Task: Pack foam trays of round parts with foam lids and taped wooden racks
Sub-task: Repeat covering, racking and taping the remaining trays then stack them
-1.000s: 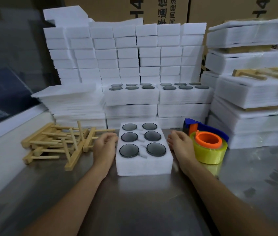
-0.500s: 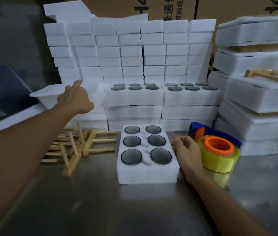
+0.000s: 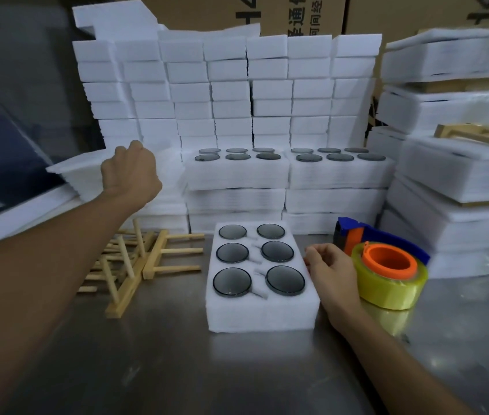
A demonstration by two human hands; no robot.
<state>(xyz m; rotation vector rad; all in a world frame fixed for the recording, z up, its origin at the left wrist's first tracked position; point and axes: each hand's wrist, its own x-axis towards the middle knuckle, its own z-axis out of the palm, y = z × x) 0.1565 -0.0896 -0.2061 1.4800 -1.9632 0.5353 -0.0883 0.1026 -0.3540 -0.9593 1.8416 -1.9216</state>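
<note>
Foam tray (image 3: 262, 310) with six round parts (image 3: 232, 282) sits mid-table, right hand (image 3: 334, 275) touching its right edge, fingers loosely curled, gripping nothing. Left hand (image 3: 131, 173) is up at the foam lids (image 3: 78, 169) stack; can't tell if it's pinching one.

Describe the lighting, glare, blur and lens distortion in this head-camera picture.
Head view: dim, bluish light; soft glare on the steel table, which mirrors the yellow tape roll; the raised left hand is slightly motion-blurred; wide-angle bending tilts the white foam stacks at the right edge; the white foam tray of six round dark parts is sharp.
</note>
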